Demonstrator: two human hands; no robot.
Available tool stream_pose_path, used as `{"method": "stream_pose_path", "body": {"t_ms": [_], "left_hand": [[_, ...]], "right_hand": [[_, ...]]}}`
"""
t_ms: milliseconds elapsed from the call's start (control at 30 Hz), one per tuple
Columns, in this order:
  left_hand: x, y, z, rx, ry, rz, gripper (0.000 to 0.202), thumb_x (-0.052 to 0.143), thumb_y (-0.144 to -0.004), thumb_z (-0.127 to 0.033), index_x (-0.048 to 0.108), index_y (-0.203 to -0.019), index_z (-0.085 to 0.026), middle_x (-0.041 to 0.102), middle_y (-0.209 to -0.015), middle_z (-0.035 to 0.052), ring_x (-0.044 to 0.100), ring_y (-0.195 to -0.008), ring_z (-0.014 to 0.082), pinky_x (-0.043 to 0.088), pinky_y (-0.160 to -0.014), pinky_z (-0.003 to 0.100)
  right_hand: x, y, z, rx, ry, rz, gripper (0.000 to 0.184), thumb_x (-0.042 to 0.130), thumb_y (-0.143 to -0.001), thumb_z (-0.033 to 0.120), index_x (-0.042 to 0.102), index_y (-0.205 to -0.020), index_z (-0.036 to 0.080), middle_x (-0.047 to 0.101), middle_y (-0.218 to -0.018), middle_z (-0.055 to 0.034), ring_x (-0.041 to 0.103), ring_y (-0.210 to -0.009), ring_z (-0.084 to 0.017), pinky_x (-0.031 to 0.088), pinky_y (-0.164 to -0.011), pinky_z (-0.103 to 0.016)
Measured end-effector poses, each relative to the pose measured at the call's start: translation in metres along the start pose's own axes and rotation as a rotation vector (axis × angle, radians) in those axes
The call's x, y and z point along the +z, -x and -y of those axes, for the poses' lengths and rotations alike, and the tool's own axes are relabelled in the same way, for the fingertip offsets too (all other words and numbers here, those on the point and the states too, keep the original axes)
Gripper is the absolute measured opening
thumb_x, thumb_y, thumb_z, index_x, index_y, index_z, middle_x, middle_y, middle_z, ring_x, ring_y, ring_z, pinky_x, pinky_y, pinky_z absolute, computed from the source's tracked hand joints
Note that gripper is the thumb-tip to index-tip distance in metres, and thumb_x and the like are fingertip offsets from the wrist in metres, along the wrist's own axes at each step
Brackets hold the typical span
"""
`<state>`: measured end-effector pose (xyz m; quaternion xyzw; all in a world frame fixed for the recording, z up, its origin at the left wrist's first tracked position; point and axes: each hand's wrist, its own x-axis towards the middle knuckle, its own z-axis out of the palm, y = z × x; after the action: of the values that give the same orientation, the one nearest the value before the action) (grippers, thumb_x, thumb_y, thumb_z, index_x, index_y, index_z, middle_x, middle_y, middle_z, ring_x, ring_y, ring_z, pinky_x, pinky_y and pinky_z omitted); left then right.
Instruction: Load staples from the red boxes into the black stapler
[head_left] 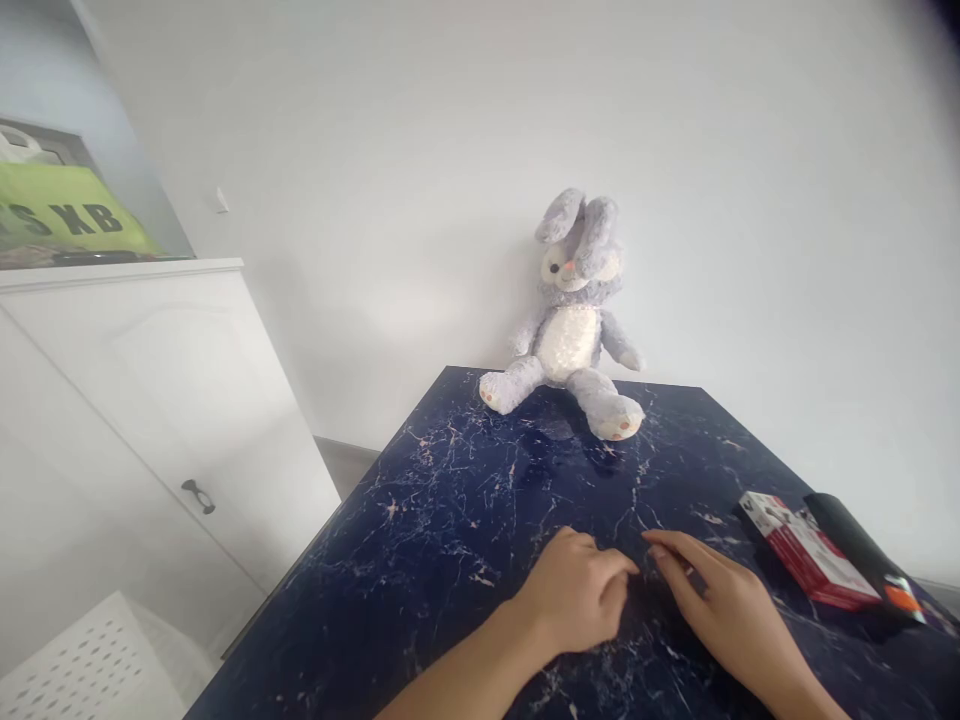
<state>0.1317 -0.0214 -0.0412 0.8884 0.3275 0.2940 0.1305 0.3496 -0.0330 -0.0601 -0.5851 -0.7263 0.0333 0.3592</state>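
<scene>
Over the near part of the dark blue marbled table [465, 500], my two hands face each other with a small gap between the fingertips. My left hand [577, 590] is closed, its fingers curled under and the thumb and forefinger close together. Whatever it may hold is hidden or too small to see. On the other side, my right hand [712, 595] has thumb and fingertips brought together in a pinch. I cannot make out anything between them. A grey-lilac plush rabbit [570, 340] with a white belly sits at the table's far edge, beyond both hands.
On the right of the table lie a red and white box [814, 555] and a dark rolled or cylindrical thing [855, 545]. To the left stands a white cabinet [150, 400] with a yellow-green bag [71, 210] on top. A perforated white object [90, 665] is at lower left.
</scene>
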Motion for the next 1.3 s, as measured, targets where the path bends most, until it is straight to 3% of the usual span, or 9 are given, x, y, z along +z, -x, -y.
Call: {"method": "stream_pose_path", "body": {"t_ms": [133, 233, 433, 567, 700, 800, 900, 1033, 1300], "left_hand": [[-0.023, 0.013, 0.019, -0.16, 0.04, -0.084, 0.032, 0.042, -0.095, -0.02, 0.071, -0.107, -0.023, 0.076, -0.087, 0.0042, 0.066, -0.073, 0.0178, 0.046, -0.082, 0.033], [-0.03, 0.014, 0.026, -0.288, 0.091, -0.128, 0.034, 0.038, -0.097, -0.025, 0.072, -0.105, -0.021, 0.074, -0.076, 0.0032, 0.064, -0.063, 0.0151, 0.045, -0.068, 0.026], [-0.032, 0.018, 0.026, -0.254, 0.098, 0.03, 0.037, 0.037, -0.099, -0.029, 0.071, -0.109, -0.022, 0.069, -0.062, -0.0009, 0.054, -0.047, 0.0121, 0.041, -0.059, 0.023], [-0.053, 0.022, 0.056, -0.161, -0.002, 0.149, 0.032, 0.043, -0.097, -0.029, 0.072, -0.11, -0.026, 0.076, -0.083, -0.0001, 0.064, -0.06, 0.0138, 0.047, -0.077, 0.028], [-0.074, 0.023, 0.09, -0.388, -0.2, 0.019, 0.036, 0.038, -0.098, -0.028, 0.07, -0.113, -0.023, 0.077, -0.094, 0.0043, 0.069, -0.074, 0.019, 0.048, -0.074, 0.028], [-0.073, 0.022, 0.096, -0.376, -0.219, 0.045, 0.034, 0.041, -0.096, -0.028, 0.071, -0.113, -0.025, 0.076, -0.099, 0.0032, 0.07, -0.084, 0.0206, 0.047, -0.078, 0.028], [-0.066, 0.02, 0.095, -0.327, -0.214, 0.11, 0.031, 0.045, -0.095, -0.028, 0.073, -0.108, -0.027, 0.076, -0.086, 0.0006, 0.068, -0.074, 0.0183, 0.046, -0.075, 0.027], [-0.066, 0.018, 0.093, -0.371, -0.188, 0.102, 0.034, 0.042, -0.095, -0.03, 0.073, -0.107, -0.025, 0.071, -0.067, -0.0004, 0.06, -0.055, 0.0147, 0.043, -0.064, 0.025], [-0.069, 0.019, 0.095, -0.364, -0.13, 0.093, 0.035, 0.041, -0.095, -0.033, 0.074, -0.106, -0.025, 0.069, -0.063, -0.0004, 0.059, -0.052, 0.0151, 0.044, -0.063, 0.026]], "right_hand": [[0.002, -0.003, -0.001, 0.056, 0.016, 0.024, 0.03, 0.049, -0.09, 0.044, 0.07, -0.103, 0.027, 0.075, -0.101, -0.004, 0.071, -0.088, -0.024, 0.056, -0.076, -0.033], [0.002, -0.003, 0.006, 0.038, -0.032, 0.13, 0.03, 0.045, -0.093, 0.04, 0.07, -0.102, 0.026, 0.074, -0.096, -0.0032, 0.07, -0.084, -0.022, 0.055, -0.077, -0.033], [-0.009, -0.002, 0.019, 0.042, -0.079, 0.192, 0.03, 0.043, -0.093, 0.035, 0.07, -0.1, 0.025, 0.074, -0.093, -0.0027, 0.068, -0.082, -0.021, 0.052, -0.077, -0.033], [-0.011, -0.003, 0.017, 0.065, -0.089, 0.215, 0.031, 0.042, -0.093, 0.034, 0.07, -0.103, 0.024, 0.073, -0.094, -0.0033, 0.067, -0.083, -0.021, 0.051, -0.077, -0.033], [-0.007, -0.003, 0.012, 0.05, -0.09, 0.232, 0.031, 0.042, -0.093, 0.034, 0.07, -0.103, 0.024, 0.073, -0.098, -0.0039, 0.066, -0.084, -0.021, 0.051, -0.077, -0.033], [-0.006, -0.003, 0.011, 0.034, -0.077, 0.227, 0.028, 0.045, -0.092, 0.032, 0.07, -0.103, 0.025, 0.073, -0.097, -0.0025, 0.066, -0.083, -0.02, 0.05, -0.079, -0.033], [-0.007, -0.004, 0.012, 0.034, -0.067, 0.234, 0.027, 0.046, -0.091, 0.03, 0.07, -0.103, 0.026, 0.073, -0.097, -0.002, 0.066, -0.083, -0.02, 0.05, -0.08, -0.033], [-0.008, -0.005, 0.015, 0.013, -0.059, 0.248, 0.028, 0.045, -0.092, 0.029, 0.07, -0.102, 0.025, 0.072, -0.097, -0.0035, 0.066, -0.083, -0.02, 0.051, -0.078, -0.033], [-0.007, -0.005, 0.018, -0.075, 0.033, 0.217, 0.029, 0.042, -0.095, 0.027, 0.069, -0.104, 0.024, 0.07, -0.103, -0.0054, 0.064, -0.094, -0.022, 0.051, -0.085, -0.036]]}}
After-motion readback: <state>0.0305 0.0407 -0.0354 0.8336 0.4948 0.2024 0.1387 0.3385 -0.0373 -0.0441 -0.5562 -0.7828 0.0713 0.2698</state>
